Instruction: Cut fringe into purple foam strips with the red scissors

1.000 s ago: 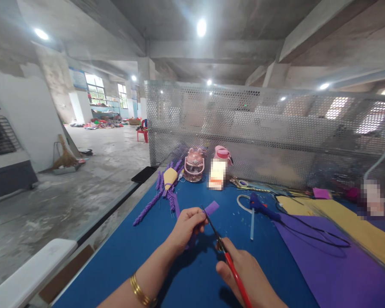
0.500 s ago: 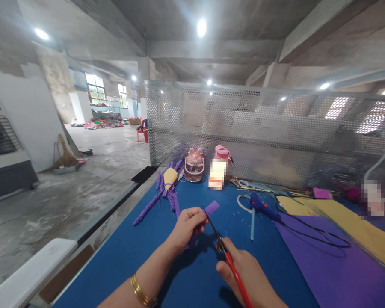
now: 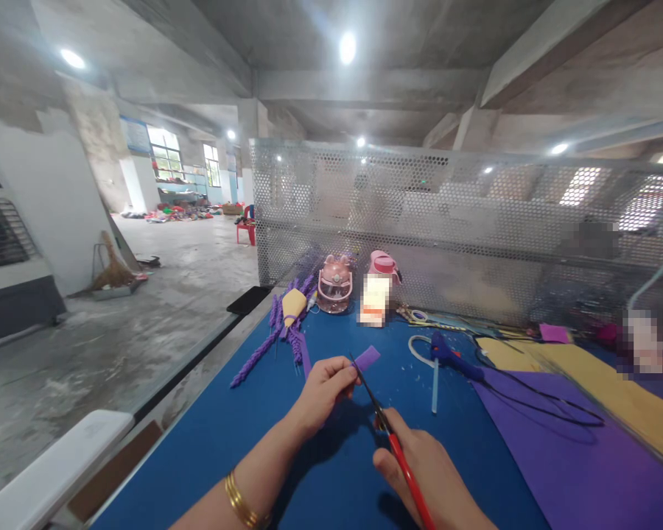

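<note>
Over the blue table, my left hand (image 3: 328, 390) pinches a strip of purple paper (image 3: 367, 358), whose end sticks out past my fingertips. My right hand (image 3: 420, 456) is wrapped round the red handles of a pair of scissors (image 3: 401, 460). The dark blades reach up to the strip, right beside my left fingertips. Whether the blades are fully closed I cannot tell. Beyond my left hand lies a bunch of purple flower sprigs (image 3: 254, 361) with a yellow wrapped piece (image 3: 294, 305).
A blue glue gun (image 3: 447, 353) with a black cord lies to the right, near a large purple sheet (image 3: 535, 427) and yellow sheets (image 3: 630, 390). A pink bottle (image 3: 335, 287) stands at the back before a perforated metal partition (image 3: 447, 221). The table's left edge borders the floor.
Almost nothing differs. The purple strip and the scissors' blades have shifted very slightly; both hands keep their hold.
</note>
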